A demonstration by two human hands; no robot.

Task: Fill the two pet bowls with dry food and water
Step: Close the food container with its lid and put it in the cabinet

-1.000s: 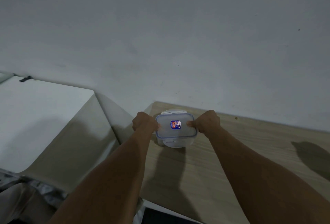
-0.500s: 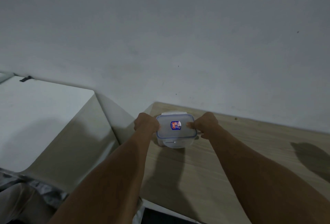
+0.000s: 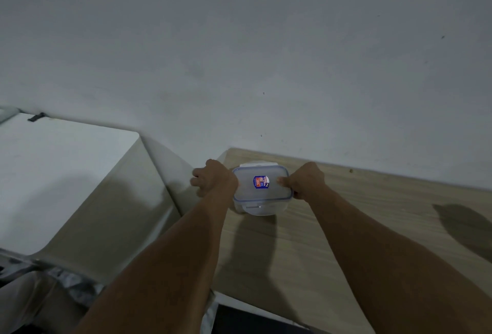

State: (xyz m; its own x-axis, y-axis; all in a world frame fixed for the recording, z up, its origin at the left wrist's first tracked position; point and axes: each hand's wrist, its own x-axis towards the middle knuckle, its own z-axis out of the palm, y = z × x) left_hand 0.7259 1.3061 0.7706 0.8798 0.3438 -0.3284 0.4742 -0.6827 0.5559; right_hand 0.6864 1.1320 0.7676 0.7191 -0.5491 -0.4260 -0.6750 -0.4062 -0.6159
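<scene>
A clear plastic food container [image 3: 262, 204] with a blue-rimmed lid and a blue and red sticker stands at the far left corner of the wooden table [image 3: 372, 227], close to the wall. My left hand [image 3: 213, 178] grips its left side, fingers curled around the edge. My right hand [image 3: 306, 180] holds the right side, with the thumb pressed on the lid. The lid sits on the container. What is inside is hidden. No pet bowls are in view.
A white surface [image 3: 53, 174] with a beige side panel stands to the left, apart from the table by a narrow gap. A grey wall [image 3: 266, 54] rises directly behind. A dark shadow lies on the table at the right.
My left hand has slid outward to the container's left edge and its fingers now show past that side. The container and my right hand have hardly moved.
</scene>
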